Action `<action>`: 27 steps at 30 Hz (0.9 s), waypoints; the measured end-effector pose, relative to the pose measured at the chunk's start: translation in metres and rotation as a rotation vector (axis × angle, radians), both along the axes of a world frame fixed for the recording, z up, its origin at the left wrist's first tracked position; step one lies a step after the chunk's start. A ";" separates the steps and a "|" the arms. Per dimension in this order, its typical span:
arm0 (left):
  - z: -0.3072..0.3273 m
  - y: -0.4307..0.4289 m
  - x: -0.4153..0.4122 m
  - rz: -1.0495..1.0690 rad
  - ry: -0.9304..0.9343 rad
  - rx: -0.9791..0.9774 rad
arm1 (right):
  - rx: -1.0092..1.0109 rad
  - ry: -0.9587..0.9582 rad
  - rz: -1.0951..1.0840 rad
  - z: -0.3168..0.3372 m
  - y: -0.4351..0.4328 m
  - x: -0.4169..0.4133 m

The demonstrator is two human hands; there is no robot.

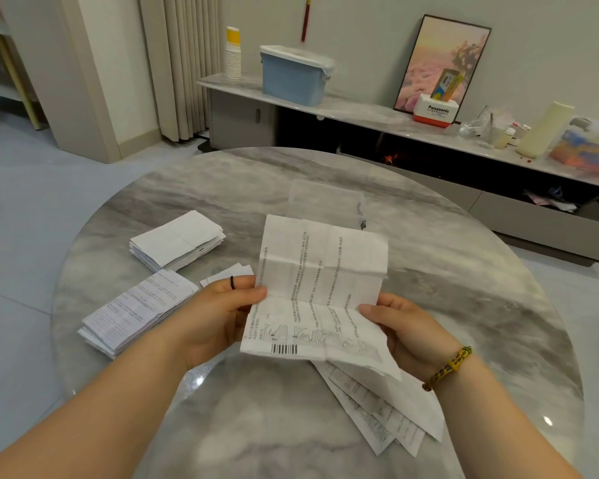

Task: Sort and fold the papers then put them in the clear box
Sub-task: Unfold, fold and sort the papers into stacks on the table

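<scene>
Leaflet (319,288), creased and spread open, is pinched at its side edges by both hands, left (218,316) and right (405,337), above the counter (446,271). Loose papers (384,406) show beneath it. A printed folded stack (139,309) and a plain folded stack (177,242) lie to the left. The clear box (325,202) stands just behind; its contents cannot be told.

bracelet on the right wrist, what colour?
The bracelet is braided, mostly yellow with darker multicoloured flecks. It shows in the head view.
</scene>
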State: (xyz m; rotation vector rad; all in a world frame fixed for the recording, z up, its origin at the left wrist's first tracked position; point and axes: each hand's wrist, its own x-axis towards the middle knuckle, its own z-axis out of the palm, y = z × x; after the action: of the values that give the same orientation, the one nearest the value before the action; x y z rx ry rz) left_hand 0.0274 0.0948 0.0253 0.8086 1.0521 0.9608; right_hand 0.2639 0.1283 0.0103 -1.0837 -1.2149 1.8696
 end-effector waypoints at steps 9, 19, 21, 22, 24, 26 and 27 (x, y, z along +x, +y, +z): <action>0.004 -0.001 0.002 -0.021 -0.037 -0.004 | -0.049 0.062 -0.148 0.010 -0.002 0.000; -0.003 0.003 0.013 0.385 0.095 0.130 | -0.121 0.332 -0.161 0.013 -0.005 -0.014; -0.003 0.004 0.015 0.487 0.107 0.149 | -0.088 0.319 -0.141 0.008 -0.005 -0.017; -0.003 0.005 0.015 0.530 0.106 0.156 | -0.066 0.301 -0.120 0.006 -0.006 -0.019; -0.004 0.005 0.016 0.586 0.100 0.164 | -0.044 0.248 -0.065 0.007 -0.013 -0.028; -0.005 0.004 0.018 0.579 0.099 0.161 | -0.020 0.171 -0.055 0.004 -0.018 -0.036; -0.006 0.003 0.019 0.549 0.097 0.154 | -0.006 0.135 -0.074 0.001 -0.020 -0.039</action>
State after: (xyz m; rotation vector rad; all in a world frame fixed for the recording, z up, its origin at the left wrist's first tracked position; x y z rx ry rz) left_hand 0.0462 0.0977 0.0198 0.7064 1.3305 1.4922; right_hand 0.2245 0.1085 0.0116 -0.9759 -1.0788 1.8592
